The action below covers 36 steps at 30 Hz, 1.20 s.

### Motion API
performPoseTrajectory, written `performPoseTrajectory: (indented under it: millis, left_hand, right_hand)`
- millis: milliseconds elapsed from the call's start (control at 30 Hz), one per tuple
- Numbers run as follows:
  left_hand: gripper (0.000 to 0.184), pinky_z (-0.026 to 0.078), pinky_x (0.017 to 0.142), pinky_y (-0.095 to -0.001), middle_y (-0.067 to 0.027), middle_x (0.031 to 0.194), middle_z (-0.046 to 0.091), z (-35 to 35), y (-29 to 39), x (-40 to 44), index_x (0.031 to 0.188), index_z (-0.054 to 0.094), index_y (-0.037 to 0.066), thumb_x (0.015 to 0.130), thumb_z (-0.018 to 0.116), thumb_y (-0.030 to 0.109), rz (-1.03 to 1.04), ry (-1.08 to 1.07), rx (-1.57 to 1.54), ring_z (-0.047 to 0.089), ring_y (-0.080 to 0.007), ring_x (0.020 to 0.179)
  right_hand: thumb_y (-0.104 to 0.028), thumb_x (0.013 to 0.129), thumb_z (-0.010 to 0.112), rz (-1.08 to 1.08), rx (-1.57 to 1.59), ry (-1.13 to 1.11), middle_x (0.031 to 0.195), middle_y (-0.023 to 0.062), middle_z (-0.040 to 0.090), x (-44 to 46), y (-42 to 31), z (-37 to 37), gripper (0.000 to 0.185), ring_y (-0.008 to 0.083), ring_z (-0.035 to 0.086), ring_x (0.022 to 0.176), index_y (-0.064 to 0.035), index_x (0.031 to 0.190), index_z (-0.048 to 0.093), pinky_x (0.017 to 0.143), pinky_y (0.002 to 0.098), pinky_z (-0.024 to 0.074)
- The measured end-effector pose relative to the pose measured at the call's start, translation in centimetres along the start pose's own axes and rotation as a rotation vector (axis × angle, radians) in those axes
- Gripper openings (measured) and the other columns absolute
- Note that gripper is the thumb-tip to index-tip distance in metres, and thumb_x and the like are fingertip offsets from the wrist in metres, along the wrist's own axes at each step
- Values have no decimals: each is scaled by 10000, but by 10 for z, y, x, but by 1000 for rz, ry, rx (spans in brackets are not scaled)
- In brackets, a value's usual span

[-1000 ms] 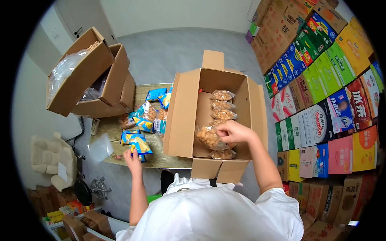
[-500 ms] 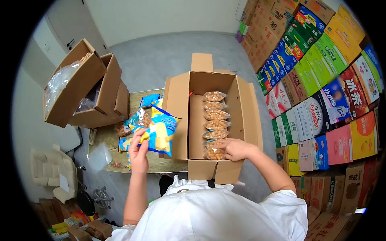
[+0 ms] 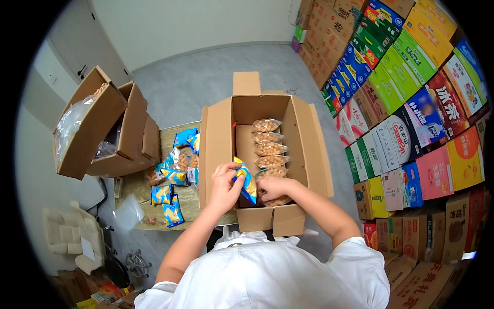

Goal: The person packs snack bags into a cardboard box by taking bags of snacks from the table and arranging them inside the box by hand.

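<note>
My left hand (image 3: 225, 186) pinches a blue and yellow snack bag (image 3: 248, 181) at its edge, holding it tilted over the near left part of an open cardboard box (image 3: 314, 154). Inside the box, clear bags of what look like peanuts (image 3: 270, 149) stand in a row from the far side towards me. Reaching into the near end of the row, my right hand (image 3: 274, 189) has its fingers curled at a clear bag of peanuts (image 3: 257, 199). Its fingertips are partly hidden among the bags.
On the wooden table (image 3: 193, 210) left of the box lie several blue and yellow snack bags (image 3: 173, 210) and clear peanut bags (image 3: 179, 160). Stacked cartons (image 3: 116, 139) with plastic liners stand further left. Colourful product boxes (image 3: 396, 129) form a wall at the right.
My left hand has carried the snack bag rightwards from above the table to the box. My right hand has shifted slightly left, its fingers now curled. The view has shifted slightly.
</note>
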<state>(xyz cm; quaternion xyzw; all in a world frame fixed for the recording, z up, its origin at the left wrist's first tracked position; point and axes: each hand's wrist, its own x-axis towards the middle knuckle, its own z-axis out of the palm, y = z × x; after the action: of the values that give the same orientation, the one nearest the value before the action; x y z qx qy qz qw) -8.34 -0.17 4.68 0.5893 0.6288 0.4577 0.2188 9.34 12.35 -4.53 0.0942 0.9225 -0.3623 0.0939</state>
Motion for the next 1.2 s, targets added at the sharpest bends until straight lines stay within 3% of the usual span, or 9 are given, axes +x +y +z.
performPoseTrajectory:
  millis: [133, 233, 300, 400, 533, 700, 1000, 1067, 1200]
  left_hand:
    - [173, 361, 938, -435, -61, 984, 682, 20, -16, -2, 734, 670, 13, 793, 644, 173, 28, -22, 296, 588, -288, 1010]
    - [173, 280, 1006, -577, -55, 1015, 678, 33, -21, -8, 711, 705, 41, 787, 640, 182, 60, -48, 538, 554, -281, 1094]
    - [176, 255, 1027, -596, -62, 1063, 665, 39, -17, -11, 719, 717, 45, 790, 635, 183, 53, -47, 573, 525, -287, 1142]
    - [192, 199, 1067, -633, -103, 1254, 588, 47, -16, -15, 738, 742, 49, 797, 622, 187, -16, -68, 605, 413, -319, 1289]
    - [227, 216, 1080, -605, -160, 1324, 532, 46, -19, -21, 788, 734, -8, 795, 636, 196, 7, -74, 546, 340, -346, 1352]
    - [115, 264, 1077, -517, -172, 1338, 492, 28, -25, -32, 867, 658, 41, 816, 626, 139, 33, 63, 189, 371, -365, 1307]
    - [105, 308, 1044, -457, -168, 1287, 489, -49, -76, -77, 919, 611, 52, 839, 622, 118, -283, 401, 285, 402, -360, 1224]
    - [138, 314, 1033, -455, -174, 1264, 496, -60, -97, -92, 950, 598, 38, 856, 613, 137, -310, 460, 336, 418, -360, 1202]
    - [260, 314, 1026, -473, -203, 1267, 478, -86, -159, -139, 1054, 557, 12, 865, 621, 179, -385, 513, 543, 411, -381, 1201]
  right_hand:
    - [-143, 716, 640, 82, 399, -65, 679, 84, 657, -7, 17, 10, 122, 207, 631, 631, -23, 742, 651, 592, 360, 500]
    - [-233, 742, 691, 116, 483, -51, 831, 102, 662, -5, 12, 2, 419, 213, 640, 779, -27, 1084, 565, 693, 335, 508]
    - [-423, 714, 783, 114, 449, -71, 1096, 196, 620, -6, 1, -12, 912, 295, 615, 1001, 41, 1351, 325, 842, 356, 498]
    - [-522, 657, 811, -103, 34, 266, 1168, 244, 585, 0, -3, 10, 1043, 350, 598, 1056, 69, 1360, 317, 871, 396, 494]
    - [-311, 653, 780, 160, 145, 217, 1108, 270, 602, 11, -18, 17, 833, 425, 597, 1008, 0, 1314, 380, 847, 476, 496]
    - [-86, 672, 696, 168, 96, 295, 1075, 251, 608, 17, -22, 19, 675, 429, 607, 978, -77, 1295, 437, 822, 476, 514]
    - [-92, 711, 681, 283, -286, -143, 1108, 273, 592, 57, -25, 42, 599, 388, 608, 1026, -64, 1280, 497, 852, 448, 514]
    - [-103, 734, 654, 75, -102, -248, 1160, 281, 574, 57, -6, 50, 566, 376, 589, 1074, -15, 1274, 509, 875, 433, 505]
    - [-146, 762, 613, 122, 103, -436, 1019, 237, 658, 51, 3, -11, 444, 396, 628, 956, 62, 1153, 578, 830, 438, 509]
